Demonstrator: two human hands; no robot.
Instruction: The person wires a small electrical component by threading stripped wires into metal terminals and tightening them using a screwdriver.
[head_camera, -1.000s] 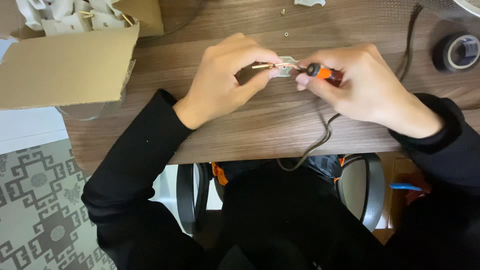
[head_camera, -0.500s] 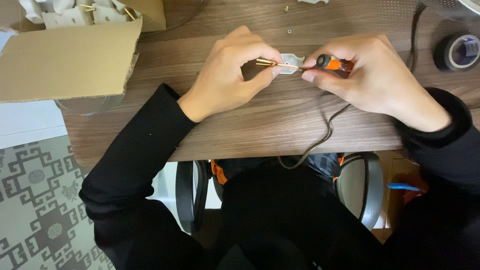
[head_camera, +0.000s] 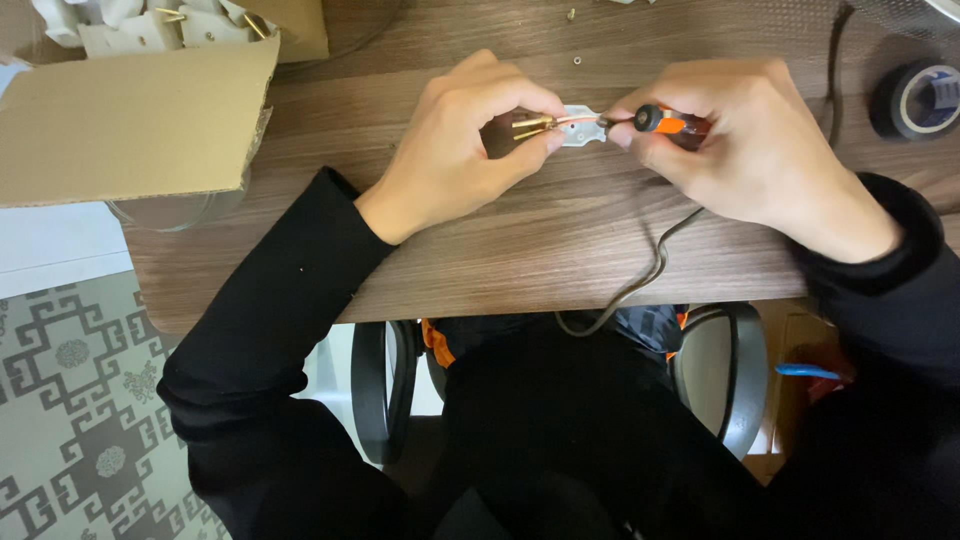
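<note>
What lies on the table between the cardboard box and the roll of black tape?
In the head view, both hands: left hand and right hand, holding a small plug part and screwdriver.

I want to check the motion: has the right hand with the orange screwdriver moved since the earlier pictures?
Yes, slightly. The right hand with the screwdriver has shifted up the picture, toward the tape roll at the far edge.

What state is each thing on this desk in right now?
Left hand: pinching the plug piece.
Plug piece: opened, brass pins exposed.
Right hand: gripping the screwdriver.
Screwdriver: tip against the plug piece.
Cardboard box: open, holding white parts.
Tape roll: lying flat.
</note>
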